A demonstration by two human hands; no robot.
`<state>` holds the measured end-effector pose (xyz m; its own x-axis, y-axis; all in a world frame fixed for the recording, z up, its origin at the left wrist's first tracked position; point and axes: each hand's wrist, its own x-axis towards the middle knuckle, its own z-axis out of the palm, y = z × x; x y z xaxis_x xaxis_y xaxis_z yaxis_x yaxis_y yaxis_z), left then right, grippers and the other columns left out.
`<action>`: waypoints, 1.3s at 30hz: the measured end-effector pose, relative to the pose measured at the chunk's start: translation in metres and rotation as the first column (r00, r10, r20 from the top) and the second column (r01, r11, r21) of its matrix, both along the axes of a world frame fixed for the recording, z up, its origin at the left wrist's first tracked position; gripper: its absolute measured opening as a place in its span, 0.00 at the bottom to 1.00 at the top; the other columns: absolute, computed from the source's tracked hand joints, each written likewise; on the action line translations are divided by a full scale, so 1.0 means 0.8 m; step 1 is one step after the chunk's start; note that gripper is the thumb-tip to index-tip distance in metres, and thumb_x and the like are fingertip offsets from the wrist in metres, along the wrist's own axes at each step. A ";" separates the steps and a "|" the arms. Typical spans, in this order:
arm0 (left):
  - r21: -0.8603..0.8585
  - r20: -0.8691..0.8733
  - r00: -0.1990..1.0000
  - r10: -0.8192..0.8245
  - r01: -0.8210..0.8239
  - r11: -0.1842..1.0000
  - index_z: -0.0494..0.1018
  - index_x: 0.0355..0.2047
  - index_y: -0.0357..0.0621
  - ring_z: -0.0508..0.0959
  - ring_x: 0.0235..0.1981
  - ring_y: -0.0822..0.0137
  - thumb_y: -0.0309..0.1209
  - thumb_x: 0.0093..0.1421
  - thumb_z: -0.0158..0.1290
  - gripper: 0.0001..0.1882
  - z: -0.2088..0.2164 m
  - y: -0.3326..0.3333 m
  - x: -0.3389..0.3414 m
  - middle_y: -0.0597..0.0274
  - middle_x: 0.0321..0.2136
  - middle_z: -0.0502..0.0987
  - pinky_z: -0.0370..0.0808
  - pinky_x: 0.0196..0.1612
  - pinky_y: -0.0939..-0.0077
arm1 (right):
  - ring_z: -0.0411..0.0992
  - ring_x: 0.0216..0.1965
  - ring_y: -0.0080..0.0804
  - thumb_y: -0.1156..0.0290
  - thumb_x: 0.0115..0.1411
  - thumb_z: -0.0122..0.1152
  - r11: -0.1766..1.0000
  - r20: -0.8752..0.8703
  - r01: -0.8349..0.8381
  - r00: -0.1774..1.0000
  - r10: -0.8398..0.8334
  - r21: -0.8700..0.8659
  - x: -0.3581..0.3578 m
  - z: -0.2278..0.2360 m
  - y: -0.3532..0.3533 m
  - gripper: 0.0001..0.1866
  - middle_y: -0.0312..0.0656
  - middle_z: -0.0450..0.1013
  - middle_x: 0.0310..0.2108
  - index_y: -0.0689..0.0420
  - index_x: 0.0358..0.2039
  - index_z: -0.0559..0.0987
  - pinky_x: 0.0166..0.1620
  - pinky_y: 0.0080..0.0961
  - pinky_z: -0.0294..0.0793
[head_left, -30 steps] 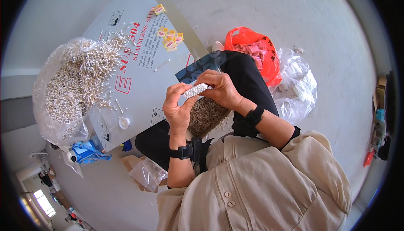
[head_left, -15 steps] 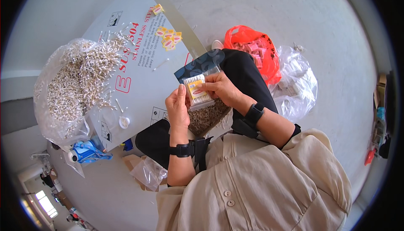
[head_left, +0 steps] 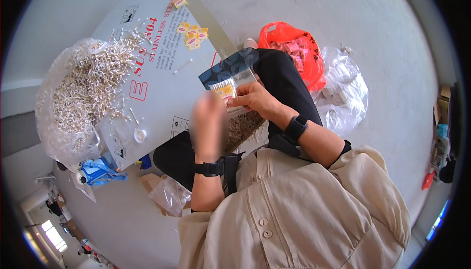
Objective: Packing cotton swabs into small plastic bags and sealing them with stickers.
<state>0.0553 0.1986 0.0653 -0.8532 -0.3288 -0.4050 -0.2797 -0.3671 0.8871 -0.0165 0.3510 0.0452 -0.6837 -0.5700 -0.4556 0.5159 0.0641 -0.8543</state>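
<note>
A pack of cotton swabs [head_left: 223, 90] with a yellow label is between my hands, above my lap. My right hand [head_left: 255, 98] grips its right side, thumb and fingers pressed at the label. My left hand [head_left: 208, 124] is beside the pack's lower left; it is blurred and its fingers cannot be made out. A clear plastic bag with a dark patterned band [head_left: 223, 75] lies just beyond the pack, across my knee and the table edge. Below the hands an open box [head_left: 240, 132] holds brownish material, partly hidden by my hands.
On the table's left a large clear bag [head_left: 46, 102] spills loose cotton swabs [head_left: 83, 87]. Yellow labels [head_left: 193, 34] lie farther off. A small white lid [head_left: 140, 135] sits nearby. A red bag [head_left: 316, 75] with pink packs and a clear bag [head_left: 351, 97] stand on the floor at right.
The pack has tipped and moved slightly away and left, and more of it is covered by my left hand. My left hand has turned and become blurred. The view has shifted slightly.
</note>
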 end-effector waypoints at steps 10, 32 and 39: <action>0.086 0.037 0.998 -0.052 0.048 0.995 0.71 0.46 0.21 0.82 0.37 0.68 0.17 0.55 0.59 0.18 -0.002 -0.011 0.004 0.48 0.39 0.81 0.78 0.44 0.78 | 0.66 0.21 0.16 0.66 0.54 0.72 0.987 0.054 -0.151 0.988 0.148 0.054 -0.007 0.011 0.004 0.10 0.29 0.70 0.20 0.59 0.28 0.81 0.24 0.17 0.64; -0.048 0.082 0.993 -0.085 0.089 0.995 0.65 0.58 0.29 0.81 0.34 0.65 0.21 0.54 0.58 0.30 -0.009 -0.007 0.011 0.50 0.39 0.80 0.82 0.35 0.74 | 0.66 0.18 0.22 0.71 0.52 0.68 0.998 0.357 0.056 0.932 -0.055 0.009 -0.002 -0.013 -0.001 0.09 0.34 0.69 0.20 0.61 0.31 0.80 0.20 0.21 0.64; -0.488 -0.113 0.930 -0.350 0.255 0.835 0.69 0.58 0.34 0.75 0.54 0.60 0.21 0.52 0.59 0.30 -0.008 -0.010 0.005 0.51 0.54 0.74 0.74 0.54 0.68 | 0.64 0.16 0.21 0.74 0.56 0.66 0.992 0.439 0.124 0.893 -0.100 -0.028 -0.008 -0.011 -0.002 0.08 0.34 0.67 0.20 0.63 0.35 0.79 0.17 0.20 0.59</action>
